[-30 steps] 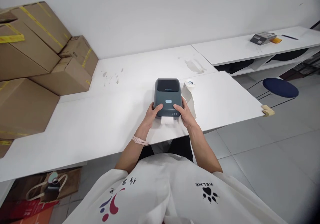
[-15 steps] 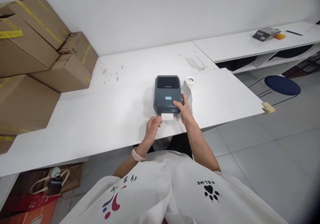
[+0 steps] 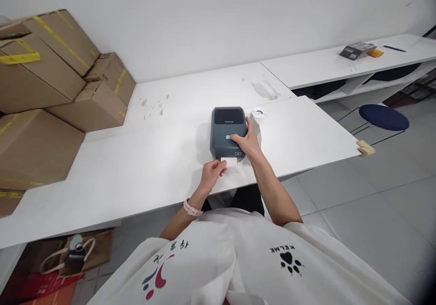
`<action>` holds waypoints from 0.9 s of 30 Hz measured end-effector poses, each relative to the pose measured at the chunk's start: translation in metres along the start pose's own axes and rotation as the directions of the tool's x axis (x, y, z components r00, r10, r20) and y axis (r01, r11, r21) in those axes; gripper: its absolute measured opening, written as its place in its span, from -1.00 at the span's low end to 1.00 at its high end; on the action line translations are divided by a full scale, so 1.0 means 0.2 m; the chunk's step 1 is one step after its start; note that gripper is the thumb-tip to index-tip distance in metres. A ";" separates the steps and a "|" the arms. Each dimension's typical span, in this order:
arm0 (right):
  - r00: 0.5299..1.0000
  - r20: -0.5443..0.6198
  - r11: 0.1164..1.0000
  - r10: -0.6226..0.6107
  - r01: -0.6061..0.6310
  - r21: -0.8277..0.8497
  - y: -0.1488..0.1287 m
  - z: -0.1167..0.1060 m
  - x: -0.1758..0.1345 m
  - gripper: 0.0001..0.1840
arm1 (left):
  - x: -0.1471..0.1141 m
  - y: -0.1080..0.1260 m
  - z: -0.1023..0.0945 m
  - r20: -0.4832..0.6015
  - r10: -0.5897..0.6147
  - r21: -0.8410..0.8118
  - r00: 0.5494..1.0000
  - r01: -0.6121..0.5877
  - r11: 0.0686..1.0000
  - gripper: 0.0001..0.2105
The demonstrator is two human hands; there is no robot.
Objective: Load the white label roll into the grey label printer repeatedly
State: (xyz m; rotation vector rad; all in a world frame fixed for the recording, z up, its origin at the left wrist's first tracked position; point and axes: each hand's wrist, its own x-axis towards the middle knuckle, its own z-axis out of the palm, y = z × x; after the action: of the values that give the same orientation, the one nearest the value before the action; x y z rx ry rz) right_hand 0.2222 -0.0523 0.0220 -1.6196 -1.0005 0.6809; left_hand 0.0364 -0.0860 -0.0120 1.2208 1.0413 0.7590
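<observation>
A dark grey label printer [image 3: 223,144] stands on the white table, its front toward me. From its front slot sticks out a white paper label [image 3: 230,162]. My left hand [image 3: 213,174] pinches the left edge of that label between thumb and fingers. Over the printer's right side lies my right hand [image 3: 250,141], thumb on top by the pale window and fingers along the side wall, gripping it. Just behind that hand, a roll of white label paper [image 3: 258,115] sits to the printer's right, with a strip of paper hanging from it.
Cardboard boxes [image 3: 98,107] with yellow tape are stacked on the table's left end. A small black box [image 3: 356,51] and an orange item [image 3: 375,53] lie on the far right counter. A blue stool [image 3: 383,116] stands beyond the foam-padded table corner [image 3: 365,148]. Bags [image 3: 75,255] sit below left.
My left hand has moved right, onto the label's edge. My right thumb has slid left and up to the printer's pale window. The camera view has shifted slightly.
</observation>
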 end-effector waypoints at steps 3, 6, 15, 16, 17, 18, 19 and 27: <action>0.999 0.021 0.999 -0.026 0.027 -0.042 0.02 -0.01 -0.01 0.14 | -0.01 0.03 -0.02 -0.196 0.147 -0.005 0.969 -0.151 0.988 -0.60; 0.998 0.062 1.000 -0.026 0.026 0.009 0.04 -0.06 -0.10 0.07 | 0.00 0.06 -0.07 -0.348 0.226 -0.030 0.910 -0.252 0.967 -0.71; 0.995 0.002 0.973 -0.103 0.101 0.207 -0.12 -0.17 -0.19 -0.07 | 0.20 0.11 -0.17 -0.350 0.239 0.117 0.906 -0.211 0.970 -0.75; 0.994 -0.011 0.972 -0.110 0.110 0.206 -0.16 -0.18 -0.14 -0.08 | 0.25 0.13 -0.16 -0.331 0.253 0.165 0.909 -0.208 0.964 -0.71; 0.993 -0.018 0.972 -0.118 0.119 0.201 -0.19 -0.18 -0.09 -0.08 | 0.30 0.16 -0.15 -0.307 0.254 0.214 0.917 -0.194 0.957 -0.67; 0.992 -0.022 0.973 -0.127 0.129 0.190 -0.22 -0.19 -0.03 -0.08 | 0.35 0.18 -0.14 -0.286 0.244 0.264 0.927 -0.168 0.950 -0.63; 0.990 -0.026 0.975 -0.139 0.141 0.174 -0.24 -0.19 0.03 -0.08 | 0.40 0.20 -0.13 -0.250 0.223 0.312 0.942 -0.139 0.940 -0.58; 0.960 -0.058 0.953 -0.275 0.264 -0.147 -0.26 -0.16 0.38 -0.23 | 0.57 0.29 -0.04 -0.169 0.101 0.570 0.980 0.014 0.822 -0.48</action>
State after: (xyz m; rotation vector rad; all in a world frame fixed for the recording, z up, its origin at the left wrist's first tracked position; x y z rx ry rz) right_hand 0.2719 0.0034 0.0843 -1.5754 -1.2055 0.3671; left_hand 0.0756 0.0328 0.0198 1.7110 1.4724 0.6235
